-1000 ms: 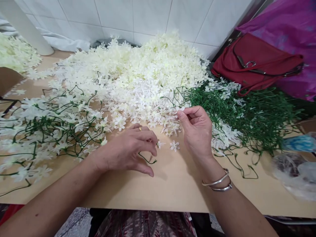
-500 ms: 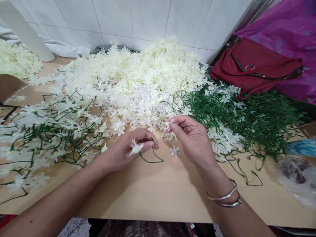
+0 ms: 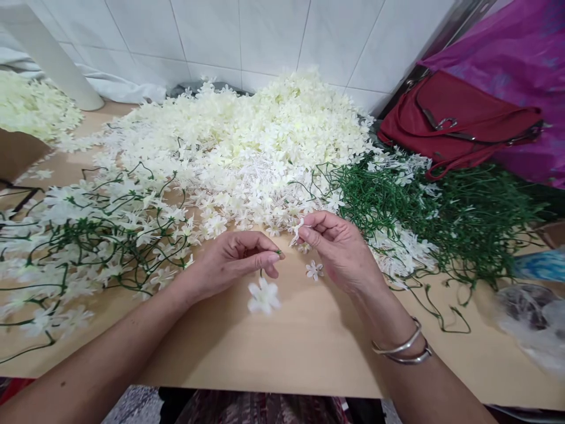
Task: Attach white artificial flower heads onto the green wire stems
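Note:
Thumb and fingers of my left hand (image 3: 241,259) pinch a green plastic stem (image 3: 279,252) by its tip. From that stem a white artificial flower (image 3: 263,295) hangs below the fingers, facing up at me. To the right, my right hand (image 3: 339,250) is closed in a pinch on a small white blossom (image 3: 297,231), partly covered by the fingertips. The two hands are a short gap apart. A single loose blossom (image 3: 314,270) lies on the table beside my right hand.
A large heap of white blossoms (image 3: 282,129) lies against the tiled wall. Stemmed flowers (image 3: 106,229) spread at left; bare green stems (image 3: 397,200) pile at right. A red handbag (image 3: 468,118) and a clear plastic bag (image 3: 534,318) stand on the right side.
The flower hanging from my left hand's stem has swung down and turned its face toward me. My right hand has shifted slightly lower, still pinching its blossom.

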`<state>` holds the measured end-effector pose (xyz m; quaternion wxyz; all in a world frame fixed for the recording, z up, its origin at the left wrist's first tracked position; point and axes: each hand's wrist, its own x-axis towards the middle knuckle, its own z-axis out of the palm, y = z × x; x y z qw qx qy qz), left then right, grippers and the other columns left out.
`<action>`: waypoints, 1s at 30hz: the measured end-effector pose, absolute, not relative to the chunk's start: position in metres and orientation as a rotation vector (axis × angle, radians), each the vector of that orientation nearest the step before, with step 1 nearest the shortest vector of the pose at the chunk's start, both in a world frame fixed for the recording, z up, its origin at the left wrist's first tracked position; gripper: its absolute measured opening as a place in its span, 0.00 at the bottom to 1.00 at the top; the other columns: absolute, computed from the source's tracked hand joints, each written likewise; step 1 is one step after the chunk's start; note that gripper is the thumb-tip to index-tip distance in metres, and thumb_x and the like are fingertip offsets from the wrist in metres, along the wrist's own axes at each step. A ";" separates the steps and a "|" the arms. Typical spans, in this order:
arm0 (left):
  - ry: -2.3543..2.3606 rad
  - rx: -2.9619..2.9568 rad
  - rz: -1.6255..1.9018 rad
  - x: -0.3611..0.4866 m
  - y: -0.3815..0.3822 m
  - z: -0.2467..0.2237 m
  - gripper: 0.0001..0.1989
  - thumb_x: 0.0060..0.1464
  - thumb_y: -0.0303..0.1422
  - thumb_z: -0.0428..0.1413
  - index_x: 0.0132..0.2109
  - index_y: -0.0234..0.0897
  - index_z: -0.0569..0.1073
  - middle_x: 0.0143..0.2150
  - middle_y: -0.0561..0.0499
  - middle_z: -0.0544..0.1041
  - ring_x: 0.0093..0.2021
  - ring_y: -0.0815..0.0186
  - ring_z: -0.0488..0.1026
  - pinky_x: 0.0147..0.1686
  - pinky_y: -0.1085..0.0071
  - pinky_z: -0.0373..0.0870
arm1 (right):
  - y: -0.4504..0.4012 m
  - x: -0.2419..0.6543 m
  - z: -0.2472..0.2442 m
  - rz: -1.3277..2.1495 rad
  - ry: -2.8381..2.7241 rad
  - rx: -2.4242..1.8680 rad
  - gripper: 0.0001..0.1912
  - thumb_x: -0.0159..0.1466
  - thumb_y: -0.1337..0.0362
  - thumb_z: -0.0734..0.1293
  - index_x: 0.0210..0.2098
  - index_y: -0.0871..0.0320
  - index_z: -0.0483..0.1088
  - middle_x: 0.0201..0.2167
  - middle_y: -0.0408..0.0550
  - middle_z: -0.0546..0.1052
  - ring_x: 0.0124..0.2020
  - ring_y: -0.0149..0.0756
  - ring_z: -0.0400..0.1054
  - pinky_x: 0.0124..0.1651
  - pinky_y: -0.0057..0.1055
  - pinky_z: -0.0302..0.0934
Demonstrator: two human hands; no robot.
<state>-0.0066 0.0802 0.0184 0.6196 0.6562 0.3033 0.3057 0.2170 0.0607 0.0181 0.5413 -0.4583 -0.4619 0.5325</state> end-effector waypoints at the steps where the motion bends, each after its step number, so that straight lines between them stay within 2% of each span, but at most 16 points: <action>1: 0.710 1.488 0.700 -0.006 0.081 0.017 0.12 0.63 0.42 0.64 0.37 0.37 0.80 0.27 0.50 0.82 0.26 0.66 0.80 0.28 0.72 0.79 | 0.060 0.216 0.019 1.298 -1.112 -1.093 0.15 0.54 0.56 0.82 0.33 0.55 0.78 0.27 0.40 0.78 0.30 0.31 0.71 0.38 0.29 0.66; 4: 0.751 1.502 0.772 -0.005 0.083 0.014 0.11 0.61 0.41 0.65 0.37 0.37 0.79 0.25 0.53 0.79 0.23 0.68 0.77 0.26 0.72 0.78 | 0.057 0.214 0.022 1.371 -1.159 -1.115 0.17 0.53 0.53 0.83 0.33 0.55 0.78 0.28 0.41 0.79 0.30 0.31 0.71 0.37 0.30 0.66; 11: 0.858 1.593 0.921 -0.006 0.085 0.010 0.08 0.59 0.37 0.66 0.39 0.36 0.81 0.28 0.51 0.80 0.25 0.69 0.76 0.25 0.75 0.75 | 0.055 0.214 0.024 1.399 -1.206 -1.138 0.16 0.56 0.52 0.81 0.32 0.55 0.77 0.27 0.41 0.79 0.30 0.32 0.70 0.36 0.30 0.64; 15: 0.934 1.782 0.899 -0.004 0.082 0.009 0.08 0.62 0.36 0.63 0.40 0.37 0.84 0.29 0.49 0.81 0.26 0.68 0.75 0.26 0.75 0.71 | 0.054 0.212 0.023 1.378 -1.230 -1.172 0.14 0.57 0.54 0.80 0.32 0.56 0.77 0.27 0.41 0.78 0.29 0.31 0.69 0.34 0.29 0.62; 20: 0.966 2.043 0.949 -0.004 0.081 0.014 0.05 0.61 0.32 0.63 0.40 0.40 0.85 0.30 0.52 0.82 0.27 0.71 0.74 0.27 0.76 0.67 | 0.054 0.212 0.022 1.422 -1.228 -1.180 0.11 0.58 0.57 0.79 0.33 0.56 0.77 0.25 0.40 0.77 0.28 0.30 0.68 0.34 0.29 0.61; 30: 0.909 2.202 1.000 -0.004 0.079 0.018 0.05 0.63 0.30 0.61 0.41 0.41 0.83 0.32 0.53 0.83 0.30 0.70 0.77 0.31 0.76 0.71 | 0.055 0.213 0.017 1.545 -1.183 -1.138 0.14 0.57 0.54 0.80 0.33 0.56 0.78 0.25 0.41 0.78 0.28 0.30 0.69 0.30 0.27 0.61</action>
